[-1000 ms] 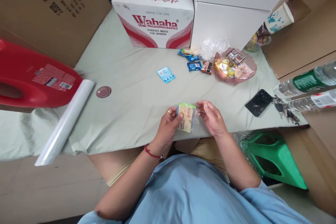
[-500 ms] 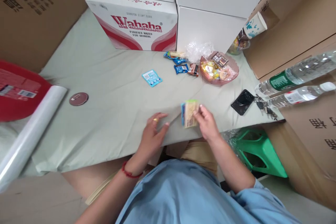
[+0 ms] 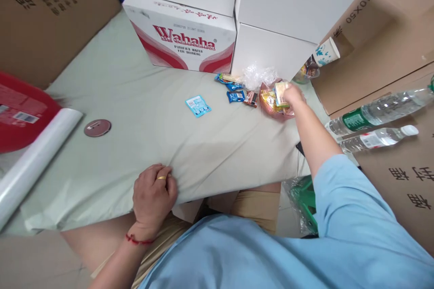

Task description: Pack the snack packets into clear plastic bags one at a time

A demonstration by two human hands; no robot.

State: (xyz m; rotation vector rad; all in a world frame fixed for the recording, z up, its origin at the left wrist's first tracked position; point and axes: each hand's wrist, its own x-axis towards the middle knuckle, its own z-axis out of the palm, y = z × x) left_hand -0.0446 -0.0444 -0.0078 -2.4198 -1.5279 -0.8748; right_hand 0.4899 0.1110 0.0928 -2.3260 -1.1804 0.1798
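My right hand (image 3: 293, 95) is over the pink glass bowl (image 3: 271, 110), its fingers closed on a small beige snack packet (image 3: 280, 94). Wrapped sweets (image 3: 268, 98), some in shiny yellow, lie in the bowl, partly hidden by the packet and hand. At the table's front edge rests my left hand (image 3: 154, 194), fingers curled into a loose fist with nothing visible in it. Beside the bowl lie a blue snack packet (image 3: 235, 96) and a brown snack packet (image 3: 250, 98). A light-blue sachet (image 3: 198, 105) lies flat further left.
A Wahaha water carton (image 3: 186, 38) and white boxes stand at the back. Crumpled clear plastic (image 3: 258, 76) sits behind the bowl. To the right are water bottles (image 3: 383, 137) and a paper cup (image 3: 326, 52). A round brown lid (image 3: 97, 128) and a plastic roll (image 3: 40, 162) lie left.
My right hand has carried the snack packet away from me and to the right, over the bowl. My left hand has drawn back leftward to the table edge and curled up.
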